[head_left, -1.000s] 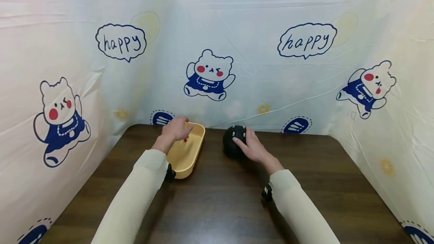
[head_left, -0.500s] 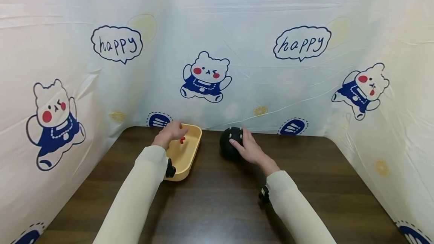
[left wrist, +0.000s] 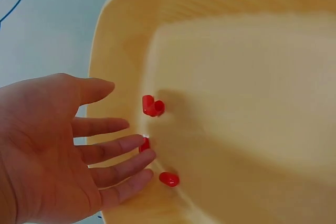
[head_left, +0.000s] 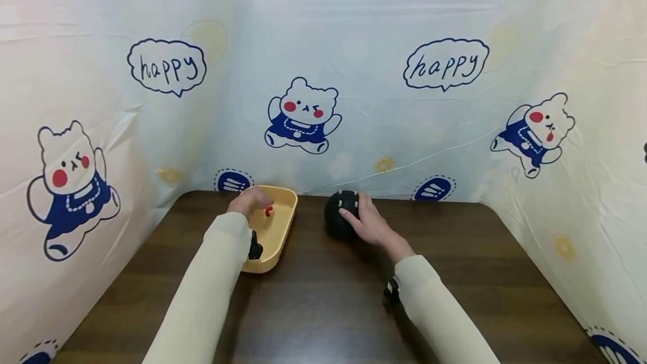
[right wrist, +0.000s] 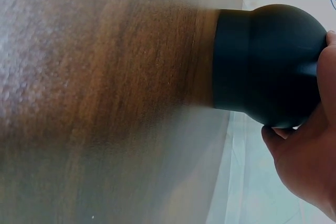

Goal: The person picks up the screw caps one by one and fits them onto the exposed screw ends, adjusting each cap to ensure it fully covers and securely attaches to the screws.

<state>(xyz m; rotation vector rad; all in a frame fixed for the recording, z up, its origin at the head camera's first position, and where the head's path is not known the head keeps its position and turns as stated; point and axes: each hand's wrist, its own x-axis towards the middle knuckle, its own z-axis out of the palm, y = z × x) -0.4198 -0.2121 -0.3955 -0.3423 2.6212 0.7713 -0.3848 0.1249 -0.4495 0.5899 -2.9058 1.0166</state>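
My left hand (head_left: 249,200) is over the far end of a yellow plastic tray (head_left: 264,266), fingers spread and palm bare in the left wrist view. Three small glossy red pieces lie in the tray near the fingertips: an elbow-shaped tube (left wrist: 152,107), a rounded one (left wrist: 169,179), and one (left wrist: 144,144) partly hidden by a finger. Right of the tray, a black ball-shaped object (head_left: 337,219) with small silvery studs on top stands on the table. Its short cylindrical base (right wrist: 231,61) shows in the right wrist view. My right hand (head_left: 375,224) grips its upper right side.
The brown wood-grain table (head_left: 313,308) reaches back to a pale curtain (head_left: 374,27) printed with cartoon bears and the word "happy". This curtain also lines both sides. The black object stands close to the table's back edge.
The left hand has moved slightly left and its fingers have lowered toward the tray, with the red piece showing more. The right hand keeps its grip on the black object. The head view has shifted slightly.
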